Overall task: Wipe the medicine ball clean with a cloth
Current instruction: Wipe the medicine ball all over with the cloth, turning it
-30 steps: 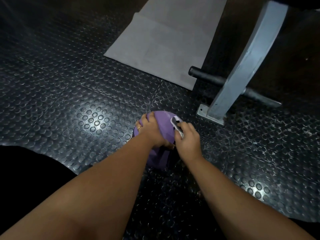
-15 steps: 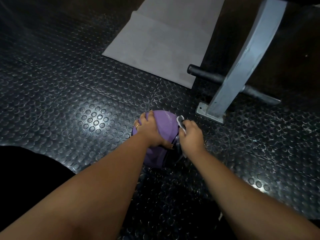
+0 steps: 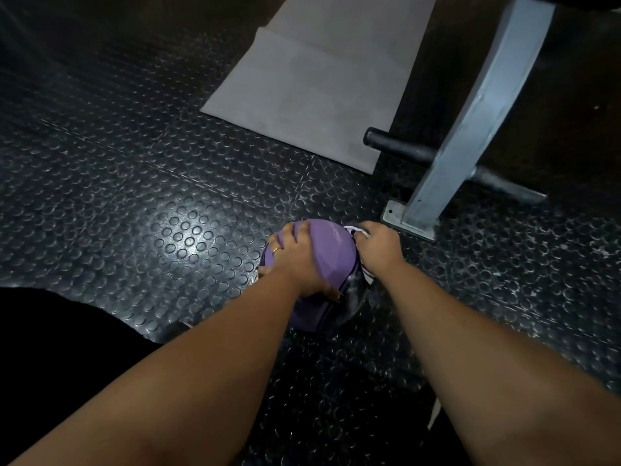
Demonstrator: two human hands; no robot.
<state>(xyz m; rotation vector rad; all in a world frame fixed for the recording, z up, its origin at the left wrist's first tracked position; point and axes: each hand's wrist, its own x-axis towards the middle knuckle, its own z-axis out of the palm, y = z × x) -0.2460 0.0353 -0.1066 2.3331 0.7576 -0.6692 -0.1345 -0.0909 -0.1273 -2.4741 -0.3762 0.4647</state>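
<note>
Ball [image 3: 331,253] is held on the floor [image 3: 134,203] by the left hand [image 3: 295,260], fingers spread and curled over its top. A cloth [image 3: 357,232] is clamped against its right side in the curled fingers of the right hand [image 3: 379,247]. Beyond, a grey mat [image 3: 319,82] and a metal leg [image 3: 470,136] are seen.

Both your bare forearms reach forward and down. Your left hand [image 3: 297,260], a ring on one finger, cups the medicine ball [image 3: 332,247] with spread fingers. Your right hand [image 3: 379,245] clutches the cloth [image 3: 351,229] against its side.
</note>
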